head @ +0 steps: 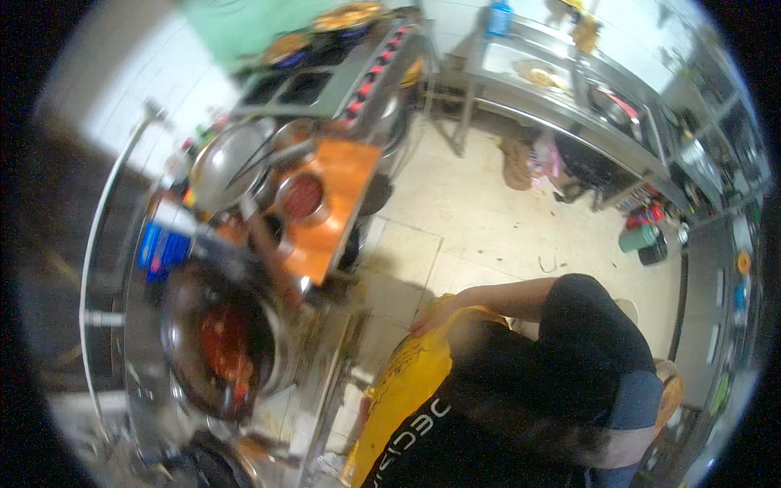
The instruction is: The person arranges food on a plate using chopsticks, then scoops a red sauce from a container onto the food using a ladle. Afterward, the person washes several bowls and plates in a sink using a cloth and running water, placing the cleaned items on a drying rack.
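Note:
My right hand (433,314) rests on the yellow apron (421,360) over my black shirt, its fingers bent against the cloth; whether it grips the cloth is unclear. My left hand is not in view. To the left, a dark wok (177,329) holds red food or sauce (226,341). A blurred brown, long thing (274,256) slants above the wok's right side. Beyond it, a metal bowl of dark red contents (302,195) stands on an orange surface (348,177), beside a large round metal pan or lid (223,161).
Further off stands a cooking range (305,88) with red knobs and filled pans (348,15). A steel sink counter (561,119) runs along the far wall, with bags (543,158) below. A green cylindrical container (637,238) is at right. A metal rail (100,244) curves at left.

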